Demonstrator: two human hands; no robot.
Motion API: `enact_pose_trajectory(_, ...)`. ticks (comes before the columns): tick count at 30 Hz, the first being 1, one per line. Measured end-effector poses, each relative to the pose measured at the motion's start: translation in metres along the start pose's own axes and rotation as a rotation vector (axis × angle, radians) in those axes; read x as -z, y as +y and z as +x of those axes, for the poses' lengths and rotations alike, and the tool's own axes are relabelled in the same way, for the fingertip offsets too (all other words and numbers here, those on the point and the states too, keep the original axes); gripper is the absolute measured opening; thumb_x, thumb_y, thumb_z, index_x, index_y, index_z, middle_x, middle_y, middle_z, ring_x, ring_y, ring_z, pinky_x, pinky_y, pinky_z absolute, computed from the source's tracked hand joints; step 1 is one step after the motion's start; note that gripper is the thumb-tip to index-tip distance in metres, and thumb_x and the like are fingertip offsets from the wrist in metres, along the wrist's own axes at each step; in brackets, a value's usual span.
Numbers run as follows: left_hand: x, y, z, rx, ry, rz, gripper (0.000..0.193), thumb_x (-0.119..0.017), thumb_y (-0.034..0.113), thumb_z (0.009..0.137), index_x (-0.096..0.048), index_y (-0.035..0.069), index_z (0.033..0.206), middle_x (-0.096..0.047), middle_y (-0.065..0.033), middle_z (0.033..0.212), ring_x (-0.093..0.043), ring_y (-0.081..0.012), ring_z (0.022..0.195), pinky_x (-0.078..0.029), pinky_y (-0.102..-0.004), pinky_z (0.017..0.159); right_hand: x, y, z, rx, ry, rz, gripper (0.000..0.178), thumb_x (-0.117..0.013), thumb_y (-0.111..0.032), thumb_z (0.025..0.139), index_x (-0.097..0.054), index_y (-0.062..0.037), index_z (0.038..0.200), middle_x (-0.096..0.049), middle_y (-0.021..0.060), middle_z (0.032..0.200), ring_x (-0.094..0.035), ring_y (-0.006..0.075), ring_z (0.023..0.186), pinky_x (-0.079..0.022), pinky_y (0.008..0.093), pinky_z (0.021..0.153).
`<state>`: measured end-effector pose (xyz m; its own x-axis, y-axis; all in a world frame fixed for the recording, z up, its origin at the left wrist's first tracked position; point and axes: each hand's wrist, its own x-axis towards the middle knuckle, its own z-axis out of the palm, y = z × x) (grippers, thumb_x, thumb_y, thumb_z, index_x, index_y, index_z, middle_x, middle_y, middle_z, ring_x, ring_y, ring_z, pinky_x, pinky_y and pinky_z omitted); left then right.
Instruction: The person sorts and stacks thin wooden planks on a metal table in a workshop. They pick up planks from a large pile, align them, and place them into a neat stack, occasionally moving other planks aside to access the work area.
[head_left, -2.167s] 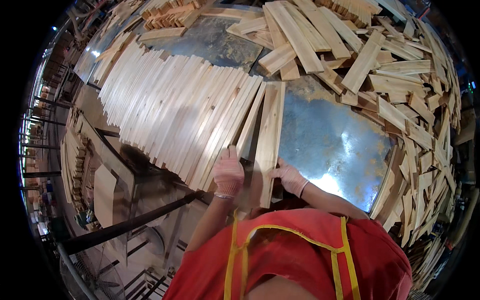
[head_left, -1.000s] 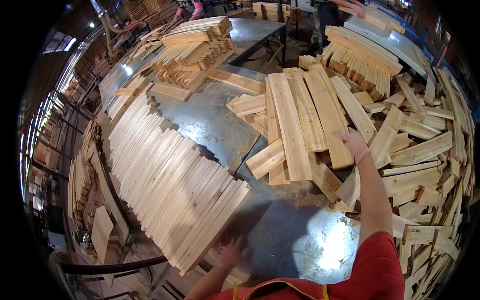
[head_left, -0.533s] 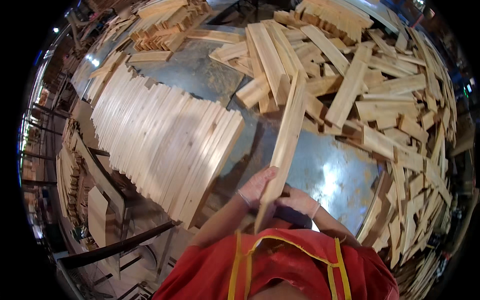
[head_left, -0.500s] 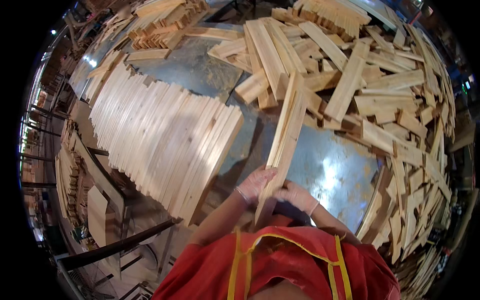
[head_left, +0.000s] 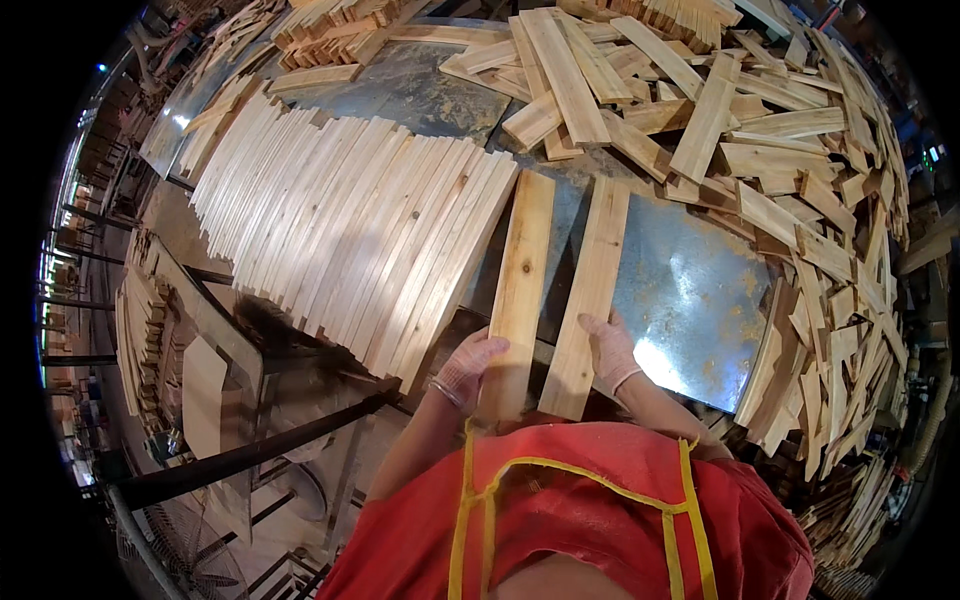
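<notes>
My left hand [head_left: 470,368], in a thin glove, grips a wooden board [head_left: 527,265] with a dark knot near its middle. A second wooden board [head_left: 597,270] is held in my gloved right hand [head_left: 608,350], its thumb lying over the face. Both boards stand out lengthwise away from me, broad faces up, with a narrow gap between them. The fingers under each board are hidden. Just left of the knotted board lies a long row of boards [head_left: 350,220] set on edge, side by side.
A metal tabletop [head_left: 690,300] with sawdust lies beyond my right hand. Loose boards [head_left: 705,130] are heaped across the far right and along the right side. Stacked boards [head_left: 335,35] stand at the far left. A dark bar [head_left: 260,450] and a fan [head_left: 185,560] are at lower left.
The boards I held pressed together on edge are now apart, one in each hand, turned broad faces up. My hands have moved away from each other.
</notes>
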<state>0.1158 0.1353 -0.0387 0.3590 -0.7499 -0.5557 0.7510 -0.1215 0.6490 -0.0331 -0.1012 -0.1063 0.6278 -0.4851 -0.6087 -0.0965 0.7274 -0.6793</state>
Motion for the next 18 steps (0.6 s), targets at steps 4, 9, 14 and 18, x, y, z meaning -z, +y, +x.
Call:
enact_pose_trajectory(4,-0.005,-0.002,-0.014,-0.217,0.357,0.807,0.045,-0.064,0.025,0.094,-0.064,0.002,0.133,-0.073,-0.0134,0.117,-0.072,-0.0325,0.1,-0.058,-0.043,0.087,-0.021,0.022,-0.016,0.151,-0.057,-0.652,0.062,-0.082,-0.026,0.088,-0.051,-0.0016,0.137,-0.072,0.0199,0.115,-0.071,0.0365,0.1,-0.059,0.0448,0.091)
enact_pose_trajectory(9,-0.014,0.013,0.022,-0.551,0.728,1.553,0.059,-0.067,0.037,0.09,-0.062,0.003,0.138,-0.064,-0.0174,0.14,-0.057,-0.0402,0.133,-0.043,-0.0542,0.111,-0.109,0.041,0.021,0.272,-0.23,-1.26,0.051,-0.067,-0.036,0.094,-0.057,0.0017,0.128,-0.067,0.034,0.124,-0.068,0.0453,0.113,-0.056,0.0501,0.095)
enact_pose_trajectory(14,0.002,0.036,0.07,-0.627,0.862,1.686,0.067,-0.068,0.037,0.086,-0.057,0.004,0.144,-0.058,-0.017,0.146,-0.048,-0.0407,0.14,-0.034,-0.0562,0.118,-0.15,-0.078,0.098,0.301,-1.119,-1.343,0.038,-0.06,-0.036,0.103,-0.068,-0.0008,0.117,-0.069,0.0251,0.125,-0.069,0.041,0.109,-0.056,0.0448,0.098)
enact_pose_trajectory(18,0.0,0.065,0.08,-0.308,0.817,1.828,0.072,-0.076,0.033,0.081,-0.056,0.009,0.146,-0.054,-0.0157,0.146,-0.047,-0.0414,0.139,-0.034,-0.0583,0.116,-0.167,-0.265,0.178,0.878,-0.562,-1.548,0.032,-0.066,-0.027,0.094,-0.07,-0.0099,0.12,-0.072,0.0222,0.117,-0.067,0.0433,0.109,-0.054,0.0487,0.095)
